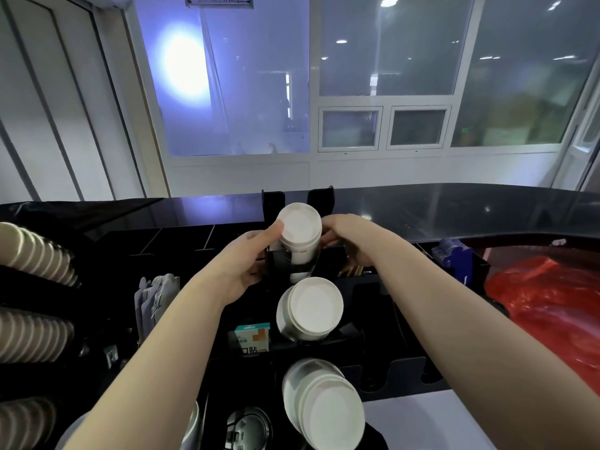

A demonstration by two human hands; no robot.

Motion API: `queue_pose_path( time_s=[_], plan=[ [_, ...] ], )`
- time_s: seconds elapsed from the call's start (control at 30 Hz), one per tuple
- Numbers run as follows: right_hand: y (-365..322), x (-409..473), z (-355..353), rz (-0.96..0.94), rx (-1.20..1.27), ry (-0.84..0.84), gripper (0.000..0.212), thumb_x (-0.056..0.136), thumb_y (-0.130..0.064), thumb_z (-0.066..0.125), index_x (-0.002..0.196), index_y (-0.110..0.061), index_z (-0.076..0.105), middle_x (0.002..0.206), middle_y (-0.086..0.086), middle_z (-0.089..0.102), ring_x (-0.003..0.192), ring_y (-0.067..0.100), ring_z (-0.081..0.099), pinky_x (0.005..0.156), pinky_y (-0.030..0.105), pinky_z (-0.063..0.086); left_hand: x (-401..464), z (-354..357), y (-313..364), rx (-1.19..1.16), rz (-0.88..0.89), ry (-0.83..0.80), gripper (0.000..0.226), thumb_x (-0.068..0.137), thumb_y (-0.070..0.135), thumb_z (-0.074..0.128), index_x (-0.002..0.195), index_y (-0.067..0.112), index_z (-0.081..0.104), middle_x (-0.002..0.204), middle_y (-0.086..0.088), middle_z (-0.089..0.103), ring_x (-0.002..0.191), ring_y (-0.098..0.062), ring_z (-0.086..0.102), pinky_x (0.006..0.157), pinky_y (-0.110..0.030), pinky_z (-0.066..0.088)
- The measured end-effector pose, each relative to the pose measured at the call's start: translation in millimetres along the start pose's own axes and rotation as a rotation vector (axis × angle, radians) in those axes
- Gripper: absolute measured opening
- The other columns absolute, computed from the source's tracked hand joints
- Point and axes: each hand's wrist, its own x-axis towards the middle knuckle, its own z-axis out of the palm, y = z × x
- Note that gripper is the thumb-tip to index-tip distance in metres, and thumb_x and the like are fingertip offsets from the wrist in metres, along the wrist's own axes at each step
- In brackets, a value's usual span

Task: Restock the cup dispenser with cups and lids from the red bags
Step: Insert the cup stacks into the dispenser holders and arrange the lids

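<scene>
The black multi-slot cup dispenser [363, 287] fills the lower middle of the view, and the chief risk lies at its top slot, at twelve o'clock from the rack's centre. There a sleeve of white plastic lids [300, 237] is being seated, and it appears tilted rather than square in its cradle. If it is released before it is bedded, the sleeve could be tipped forward and dropped onto the two white lid stacks already loaded below it, the middle one [310, 308] and the lowest one [324, 404]. A thin clear wrap seems to cover the sleeve, so a slip through the fingers is also judged possible.

The crumpled red plastic bag [548, 303] is seen at three o'clock, well apart from both hands, resting on the dark counter [454, 206]; a reach across could drag it off the edge.

The rows of brown paper cups [32, 336] are stacked at nine o'clock and are not touched.

The sleeve is held between the two hands. The left hand [246, 264] is wrapped around its nine o'clock side, thumb pressed at the rim. The right hand [347, 238] is placed against its three o'clock side, but its fingers are hidden behind the sleeve, so its grip cannot be told.
</scene>
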Motion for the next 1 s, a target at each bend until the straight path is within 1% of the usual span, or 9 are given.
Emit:
queue_pose_path(
  time_s=[0.07, 0.23, 0.4, 0.57, 0.63, 0.7, 0.8, 0.9, 1.0],
  plan=[
    [-0.9, 2.3, 0.1, 0.005, 0.001, 0.002, 0.028, 0.089, -0.022, 0.052, 0.111, -0.007, 0.061, 0.088, 0.001, 0.062, 0.088, 0.018, 0.037, 0.074, 0.042, 0.048, 0.1, 0.8, -0.4, 0.012, 0.016, 0.001, 0.061, 0.045, 0.065, 0.071, 0.089, 0.024, 0.067, 0.077, 0.006, 0.073, 0.070, -0.012, 0.066, 0.084, -0.032, 0.050],
    [1.8, 2.4, -2.6, -0.017, 0.037, -0.041, 0.017, 0.088, -0.025, 0.053, 0.085, -0.011, 0.062, 0.078, 0.002, 0.063, 0.080, 0.021, 0.045, 0.062, 0.033, 0.042, -0.3, -0.6, 2.6, 0.013, 0.030, -0.002, 0.059, 0.050, 0.063, 0.069, 0.092, 0.022, 0.067, 0.078, 0.004, 0.073, 0.066, -0.012, 0.065, 0.072, -0.028, 0.050],
    [0.7, -12.6, -9.8, -0.165, -0.048, 0.028, 0.062, 0.077, -0.072, 0.054, 0.091, -0.013, 0.068, 0.084, 0.005, 0.066, 0.081, 0.023, 0.056, 0.074, 0.036, 0.044, -6.1, 5.3, 0.2, 0.037, 0.080, 0.089, 0.084, 0.046, 0.077, 0.073, 0.112, 0.027, 0.060, 0.104, 0.003, 0.070, 0.097, -0.018, 0.063, 0.090, -0.040, 0.048],
    [-5.9, -46.3, -10.2, -0.261, -0.184, 0.034, 0.103, 0.045, -0.099, 0.031, 0.112, -0.029, 0.066, 0.089, -0.004, 0.074, 0.074, 0.012, 0.053, 0.068, 0.033, 0.038, -11.0, 4.9, 19.9, 0.026, 0.148, 0.129, 0.059, 0.052, 0.081, 0.055, 0.085, 0.035, 0.071, 0.090, 0.011, 0.073, 0.091, -0.011, 0.064, 0.092, -0.040, 0.044],
    [2.6, -58.8, -8.3, -0.453, -0.229, 0.016, 0.083, 0.056, -0.096, 0.035, 0.113, -0.041, 0.062, 0.093, -0.019, 0.071, 0.082, -0.001, 0.059, 0.075, 0.025, 0.039, -13.1, 5.2, 20.7, 0.039, 0.160, 0.121, 0.064, 0.054, 0.080, 0.054, 0.092, 0.032, 0.069, 0.092, 0.011, 0.073, 0.093, -0.011, 0.065, 0.093, -0.040, 0.044],
    [11.9, -69.5, -5.0, -0.624, -0.273, 0.013, 0.043, 0.074, -0.070, 0.059, 0.111, -0.048, 0.055, 0.093, -0.028, 0.067, 0.086, -0.012, 0.060, 0.076, 0.012, 0.042, -15.9, 7.2, 19.2, 0.056, 0.184, 0.101, 0.072, 0.056, 0.079, 0.055, 0.106, 0.028, 0.065, 0.102, 0.009, 0.072, 0.099, -0.013, 0.065, 0.091, -0.039, 0.046],
    [17.6, -70.6, 3.5, -0.733, -0.181, 0.160, 0.064, 0.057, -0.049, 0.082, 0.114, -0.041, 0.054, 0.103, -0.025, 0.066, 0.093, -0.013, 0.059, 0.077, 0.010, 0.046, -21.6, 12.9, 17.1, 0.041, 0.278, 0.111, 0.066, 0.065, 0.069, 0.061, 0.112, 0.023, 0.062, 0.107, 0.004, 0.072, 0.097, -0.010, 0.068, 0.080, -0.030, 0.044],
    [11.5, -73.6, 12.0, -0.733, -0.026, 0.345, 0.063, 0.047, -0.055, 0.080, 0.103, -0.038, 0.058, 0.102, -0.018, 0.068, 0.091, -0.004, 0.063, 0.084, 0.028, 0.054, -24.3, 11.7, 14.5, -0.002, 0.361, 0.161, 0.024, 0.085, 0.033, 0.066, 0.107, 0.024, 0.062, 0.105, 0.003, 0.072, 0.095, -0.007, 0.068, 0.078, -0.024, 0.044],
    [12.1, -72.8, 14.8, -0.708, 0.072, 0.389, 0.077, 0.046, -0.057, 0.080, 0.114, -0.027, 0.056, 0.106, -0.015, 0.067, 0.095, 0.001, 0.063, 0.086, 0.033, 0.055, -23.7, 9.8, 6.5, 0.077, 0.492, 0.147, 0.041, 0.079, 0.007, 0.072, 0.112, 0.027, 0.059, 0.109, 0.008, 0.070, 0.097, 0.001, 0.064, 0.079, -0.015, 0.048]
  ],
)
